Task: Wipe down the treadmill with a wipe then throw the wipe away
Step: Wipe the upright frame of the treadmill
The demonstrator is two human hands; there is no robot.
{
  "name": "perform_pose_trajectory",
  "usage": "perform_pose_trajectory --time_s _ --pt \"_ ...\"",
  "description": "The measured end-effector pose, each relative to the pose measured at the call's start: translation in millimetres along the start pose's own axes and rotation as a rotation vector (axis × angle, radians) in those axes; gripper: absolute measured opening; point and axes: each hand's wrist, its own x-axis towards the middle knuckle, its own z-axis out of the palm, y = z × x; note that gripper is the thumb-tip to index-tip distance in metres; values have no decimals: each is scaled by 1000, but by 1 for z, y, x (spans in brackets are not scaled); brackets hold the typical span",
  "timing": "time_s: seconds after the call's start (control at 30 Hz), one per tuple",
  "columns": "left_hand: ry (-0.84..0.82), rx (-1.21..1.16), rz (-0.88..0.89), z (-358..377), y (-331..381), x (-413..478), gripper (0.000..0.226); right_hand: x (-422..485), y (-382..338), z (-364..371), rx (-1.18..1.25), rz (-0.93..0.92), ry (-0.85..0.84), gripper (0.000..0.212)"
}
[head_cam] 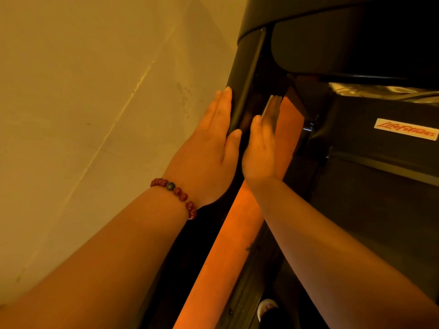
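Gym: black treadmill w/ Life Fitness logo, bare wall.

Right hand fingertips blurred, hidden behind treadmill upright; wipe unseen.

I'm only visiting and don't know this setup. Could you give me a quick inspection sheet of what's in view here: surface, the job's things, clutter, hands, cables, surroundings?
Surface: dark treadmill upright, glossy; an orange glow runs along the frame below it.
Job's things: treadmill in view, with a red-lettered logo plate; no wipe can be made out, and no bin is seen.
Clutter: nothing seen.
Hands: left hand flat, fingers straight, against the outer side of the upright, a red bead bracelet on the wrist; right hand flat on the inner side, its fingertips dark and blurred.
Cables: nothing seen.
Surroundings: pale wall on the left; a light shoe at the bottom edge.
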Motion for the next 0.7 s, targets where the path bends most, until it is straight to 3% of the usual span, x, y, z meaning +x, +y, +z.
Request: perform_pose_trajectory --time_s 0.17,0.33,0.4,0.5,0.7 --pt "-4 0 5 1 1 -1 60 -10 -7 5 -16 -188 -42 59" --pt "4 3 -4 1 1 0 61 4 -3 2 -2 111 36 52" --pt "6 0 2 1 0 -1 61 1 -9 5 50 67 34 57" --pt "6 3 8 1 -1 0 60 -9 -20 10 72 -150 -4 58" --pt "12 8 0 2 0 -1 60 0 -5 6 75 -66 17 64"
